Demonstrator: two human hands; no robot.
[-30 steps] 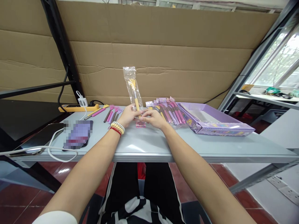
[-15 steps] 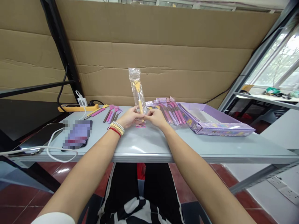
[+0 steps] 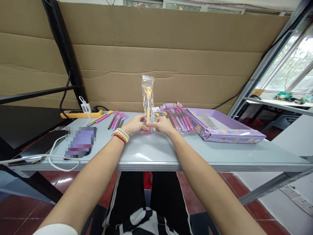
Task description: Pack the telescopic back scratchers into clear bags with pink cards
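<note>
A yellow hand-shaped back scratcher (image 3: 148,112) stands upright inside a clear plastic bag (image 3: 148,79) above the middle of the table. My left hand (image 3: 136,124) is closed on the lower left side of the bag. From the right, my right hand (image 3: 163,125) pinches the bag's lower edge, its fingertips close to the left thumb. Below the fingers shows a pink label (image 3: 146,133). Just beyond my right hand lies a row of bagged back scratchers (image 3: 181,119) in pink, purple and yellow. Several unbagged back scratchers (image 3: 116,119) lie left of my left hand.
An open purple box (image 3: 232,135) with clear plastic in it sits at the right on the grey table (image 3: 156,156). At left are a phone (image 3: 81,142), a white cable (image 3: 51,156) and a yellow power strip (image 3: 81,114). Cardboard (image 3: 171,58) walls off the back.
The bagged back scratcher has swung from a leftward tilt to nearly upright, its top moving right and slightly down. Both hands keep hold of the lower end.
</note>
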